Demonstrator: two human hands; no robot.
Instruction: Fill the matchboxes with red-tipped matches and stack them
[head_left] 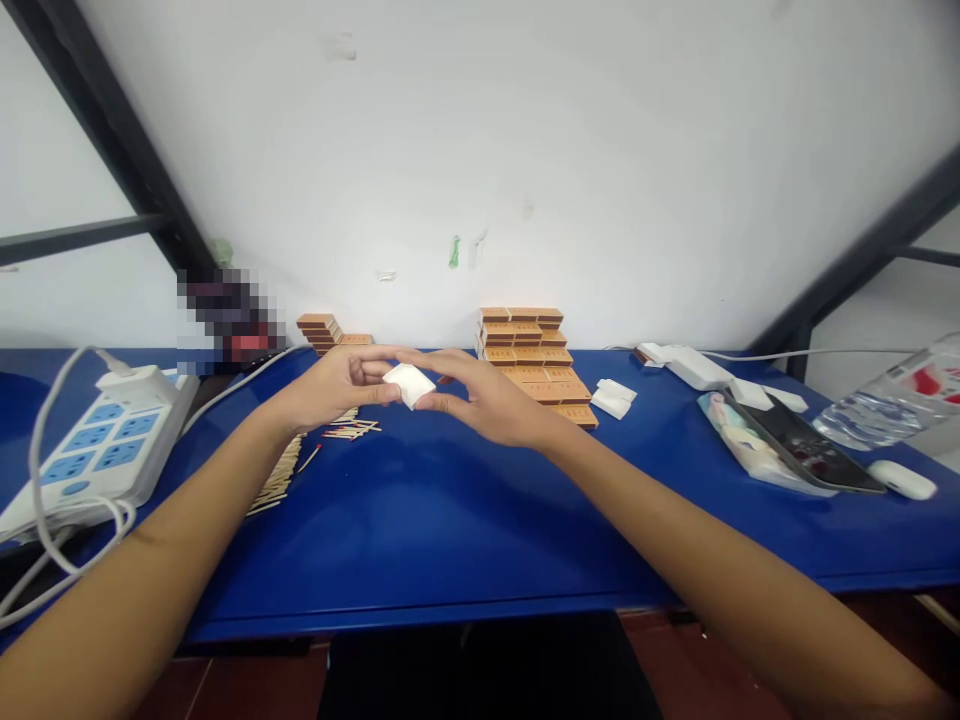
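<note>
Above the blue table, my left hand (330, 388) and my right hand (487, 395) face each other, fingertips meeting. Between them is a small white folded-looking piece (409, 384), the size of a matchbox tray; its exact kind is unclear. Both thumbs press its near side, while the fingers behind are partly hidden. Loose matches (349, 430) lie beneath my left hand, with a row of matches (277, 480) beside my left forearm. Right of my right hand rises a stepped stack of orange-brown matchboxes (525, 355). A smaller matchbox stack (319, 330) stands behind my left hand.
Crumpled white paper pieces (613, 397) lie right of the big stack. Farther right are a phone (802, 440) on a soft packet (739, 445), a white earbud case (902, 479) and a water bottle (892, 400). A power strip (105, 440) with looped cables occupies the left.
</note>
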